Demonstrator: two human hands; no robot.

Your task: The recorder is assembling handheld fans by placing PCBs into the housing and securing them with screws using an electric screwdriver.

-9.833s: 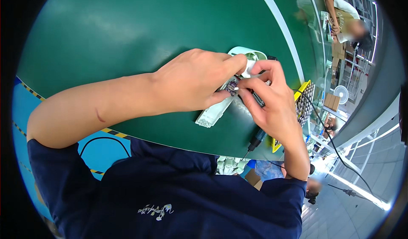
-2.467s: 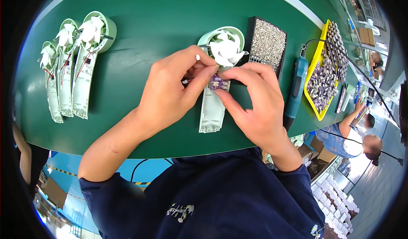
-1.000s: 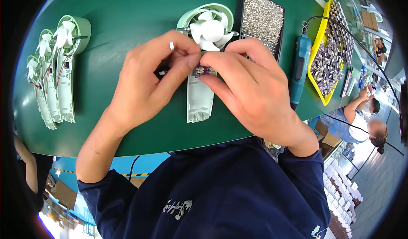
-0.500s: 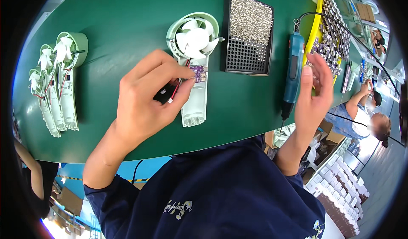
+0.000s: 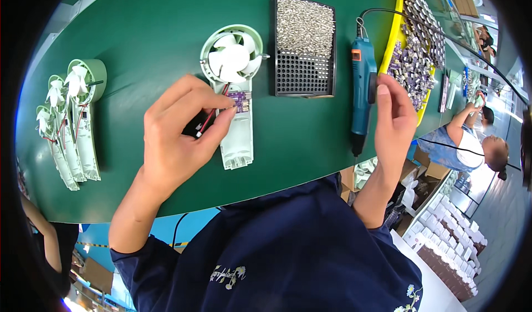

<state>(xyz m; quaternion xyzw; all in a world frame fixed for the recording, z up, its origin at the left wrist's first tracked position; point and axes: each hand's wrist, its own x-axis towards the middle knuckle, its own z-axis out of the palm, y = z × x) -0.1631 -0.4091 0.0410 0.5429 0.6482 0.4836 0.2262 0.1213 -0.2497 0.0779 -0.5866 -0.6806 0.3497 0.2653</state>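
Surface: green table (image 5: 144,46) | left hand (image 5: 177,134) fingers pinching circuit board (image 5: 239,101) | right hand (image 5: 394,118) fingers apart

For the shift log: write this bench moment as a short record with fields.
surface: green table top
left hand: fingers pinch a small purple circuit board and a black part with red wires, at the handle of an open pale green handheld fan shell
right hand: raised beside the blue electric screwdriver, touching nothing that can be told
behind: black tray of silver screws; yellow tray of small parts
far left: row of pale green fan shells
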